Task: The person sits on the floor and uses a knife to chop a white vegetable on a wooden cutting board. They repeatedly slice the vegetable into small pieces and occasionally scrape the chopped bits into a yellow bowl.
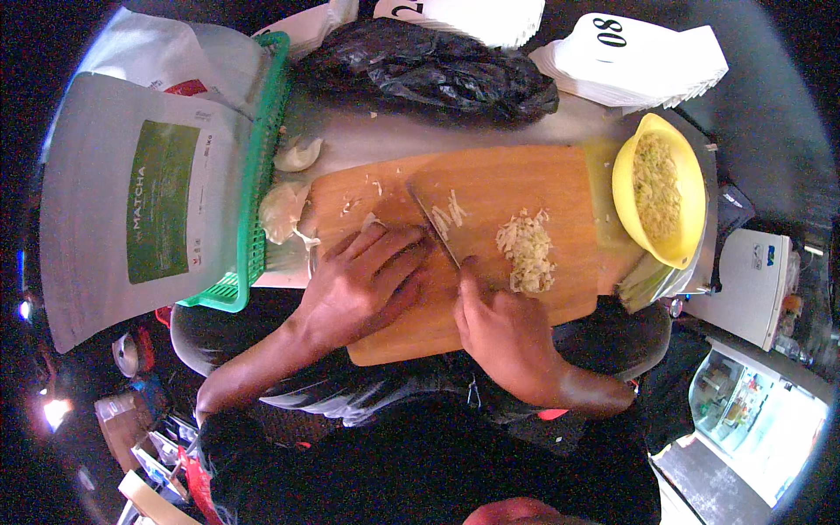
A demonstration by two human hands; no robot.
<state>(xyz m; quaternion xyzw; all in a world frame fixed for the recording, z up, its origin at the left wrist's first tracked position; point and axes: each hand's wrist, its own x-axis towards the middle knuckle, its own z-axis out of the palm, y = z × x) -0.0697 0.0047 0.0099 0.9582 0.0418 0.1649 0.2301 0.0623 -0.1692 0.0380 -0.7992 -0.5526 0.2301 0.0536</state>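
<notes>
My right hand [505, 335] grips a knife [435, 224], its dark, narrow blade slanting across a wooden cutting board [407, 341]. On the blade's left side my left hand [367, 282] rests on the board with bent fingers close to the steel; whatever lies under them is hidden. A small pale piece [373, 220] shows by its fingertips. Thin pale strips [448, 213] lie just right of the blade. Farther right sits a heap of finely chopped pale pieces [527, 252], which look like garlic. Beyond the board's right end, a yellow bowl [697, 197] holds more chopped pieces.
At the left stands a green plastic basket [257, 197] with large pouches [92, 210]. Papery peels [283, 211] lie between basket and board. A black plastic bag [426, 72] and stacked white numbered cards [630, 62] line the far side. Green stalks in clear plastic [646, 282] lie below the bowl.
</notes>
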